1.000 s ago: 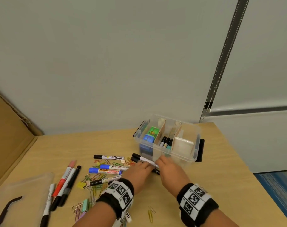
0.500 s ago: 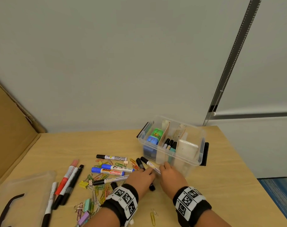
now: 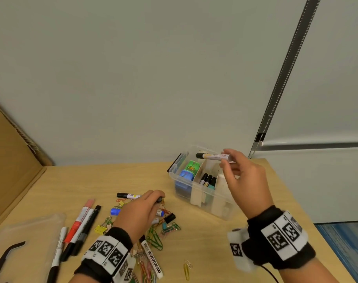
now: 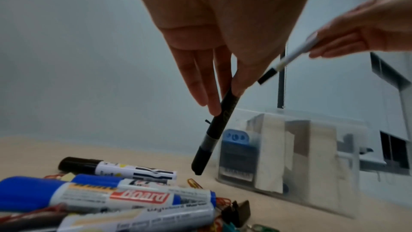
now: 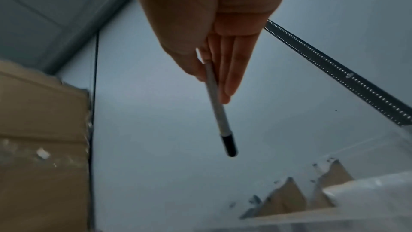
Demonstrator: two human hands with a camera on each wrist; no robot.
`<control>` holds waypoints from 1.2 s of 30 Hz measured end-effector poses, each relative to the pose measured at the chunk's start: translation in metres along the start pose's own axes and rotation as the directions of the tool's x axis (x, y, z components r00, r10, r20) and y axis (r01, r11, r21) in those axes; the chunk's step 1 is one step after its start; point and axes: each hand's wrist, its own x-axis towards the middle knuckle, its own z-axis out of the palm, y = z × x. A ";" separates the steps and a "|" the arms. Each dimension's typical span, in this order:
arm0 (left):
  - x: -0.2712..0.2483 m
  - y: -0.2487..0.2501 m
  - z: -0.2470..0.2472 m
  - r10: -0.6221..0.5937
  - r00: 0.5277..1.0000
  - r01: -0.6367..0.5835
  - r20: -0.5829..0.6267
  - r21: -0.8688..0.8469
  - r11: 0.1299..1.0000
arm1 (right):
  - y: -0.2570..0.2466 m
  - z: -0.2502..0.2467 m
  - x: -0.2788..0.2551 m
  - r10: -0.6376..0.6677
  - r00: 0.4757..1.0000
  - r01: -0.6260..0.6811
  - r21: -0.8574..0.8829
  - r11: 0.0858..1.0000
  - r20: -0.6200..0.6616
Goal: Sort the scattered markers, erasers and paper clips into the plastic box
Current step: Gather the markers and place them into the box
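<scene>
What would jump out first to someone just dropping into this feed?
The right hand holds a white marker level above the clear plastic box near the desk's back edge. The left hand pinches a black marker over the heap of markers and coloured paper clips at centre-left.

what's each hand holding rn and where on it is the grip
The right hand pinches a white black-capped marker at its rear end, over the plastic box. The left hand holds a black marker by its upper barrel.
</scene>
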 end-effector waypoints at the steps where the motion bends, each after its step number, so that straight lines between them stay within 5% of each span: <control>1: -0.002 -0.001 -0.003 -0.008 1.000 0.007 -0.020 -0.016 1.000 | 0.002 0.005 0.005 0.020 1.000 -0.019 -0.062 0.998 0.021; 5: -0.008 -0.004 -0.005 -0.043 0.997 0.039 -0.057 -0.063 0.997 | 0.012 0.036 0.019 0.096 0.958 0.025 -0.413 0.910 0.270; 10: -0.013 -0.006 -0.003 -0.033 0.997 0.026 -0.071 -0.100 0.995 | 0.017 0.065 0.028 0.278 0.812 0.267 -0.750 0.606 0.514; 13: -0.017 -0.010 -0.004 -0.021 0.996 0.012 -0.086 -0.101 0.995 | 0.026 0.069 0.030 0.397 0.715 0.248 -0.740 0.626 0.575; 15: -0.019 -0.012 -0.004 -0.027 0.995 0.017 -0.093 -0.104 0.994 | 0.035 0.061 0.028 0.362 0.740 0.152 -0.666 0.731 0.567; 19: -0.025 -0.011 -0.007 -0.068 0.984 0.039 -0.164 -0.173 0.984 | 0.061 0.038 0.012 0.282 0.914 -0.101 -0.510 0.854 0.291; 23: -0.022 0.007 -0.014 -0.089 0.948 -0.012 -0.306 -0.315 0.949 | 0.086 0.031 -0.014 0.455 0.855 -0.285 -0.505 0.815 0.251; 26: -0.002 0.043 -0.016 -0.023 0.942 -0.097 -0.334 -0.337 0.937 | 0.096 0.039 -0.023 0.452 0.854 -0.350 -0.358 0.866 0.257; 31: 0.056 0.096 -0.002 0.068 0.978 -0.080 -0.197 -0.053 0.995 | 0.100 0.044 -0.027 0.447 0.867 -0.379 -0.291 0.879 0.221; 36: 0.109 0.119 0.019 0.089 0.994 -0.101 0.055 0.270 0.958 | 0.100 0.044 -0.026 0.430 0.876 -0.358 -0.301 0.884 0.219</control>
